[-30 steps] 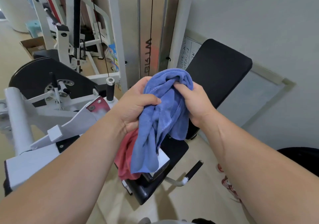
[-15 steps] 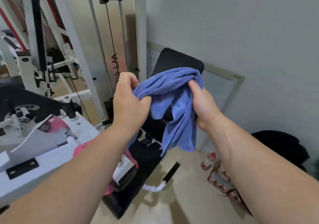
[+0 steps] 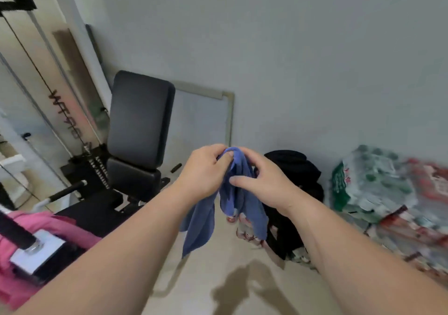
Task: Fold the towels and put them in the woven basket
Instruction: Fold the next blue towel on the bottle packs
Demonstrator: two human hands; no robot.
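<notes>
A gym corner: pale, smooth floor (image 3: 218, 278) below, plain grey wall (image 3: 291, 47) behind. Nearest, both forearms reach in from 6 o'clock and meet at the centre. The left hand (image 3: 206, 171) curls its fingers round the bunched top of the blue towel (image 3: 201, 222), thumb pressed onto the cloth. Just beside it, the right hand (image 3: 261, 183) pinches a neighbouring fold between thumb and fingers.

The towel hangs in mid-air in two limp, twisted tails, not yet folded. The step looks like finding an edge. Each hand should work along to a corner, then draw apart so the cloth drops flat before halving. It seems thin, soft and finely napped, likely to cling and twist.

At 8 o'clock a pink towel (image 3: 48, 220) lies crumpled over a machine frame. Farther, at 10 o'clock, stands a black backrest (image 3: 140, 118), matte, padded, round-cornered. At 3 o'clock are a soft black heap (image 3: 295, 169) and glossy shrink-wrapped bottle packs (image 3: 373, 181). No woven basket is in view.
</notes>
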